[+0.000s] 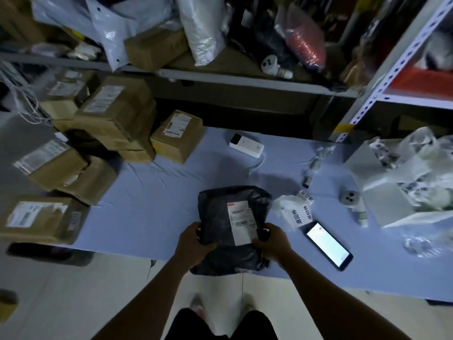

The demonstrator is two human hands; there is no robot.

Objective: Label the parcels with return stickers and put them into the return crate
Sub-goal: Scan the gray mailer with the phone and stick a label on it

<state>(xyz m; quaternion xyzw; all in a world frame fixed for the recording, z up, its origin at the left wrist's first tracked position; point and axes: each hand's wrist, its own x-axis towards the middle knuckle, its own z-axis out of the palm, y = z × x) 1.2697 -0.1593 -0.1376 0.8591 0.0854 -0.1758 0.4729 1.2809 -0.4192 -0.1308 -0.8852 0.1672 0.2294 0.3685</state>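
A black plastic parcel [220,217] with a white shipping label [241,223] lies at the near edge of the blue table [152,204]. My left hand [195,242] grips its left side and my right hand [270,240] grips its right side. Just right of the parcel lies a small heap of white return stickers [295,212] with black characters. Several brown cardboard parcels [115,119] are stacked on the left of the table. A grey-white crate [377,182] on the right holds white bagged parcels bearing the same stickers.
A phone [328,245] with a lit screen lies right of the stickers. A white device [246,145] with a cable sits at the back middle. Small tools [354,202] lie beside the crate. Metal shelving [245,81] with bags and boxes stands behind the table.
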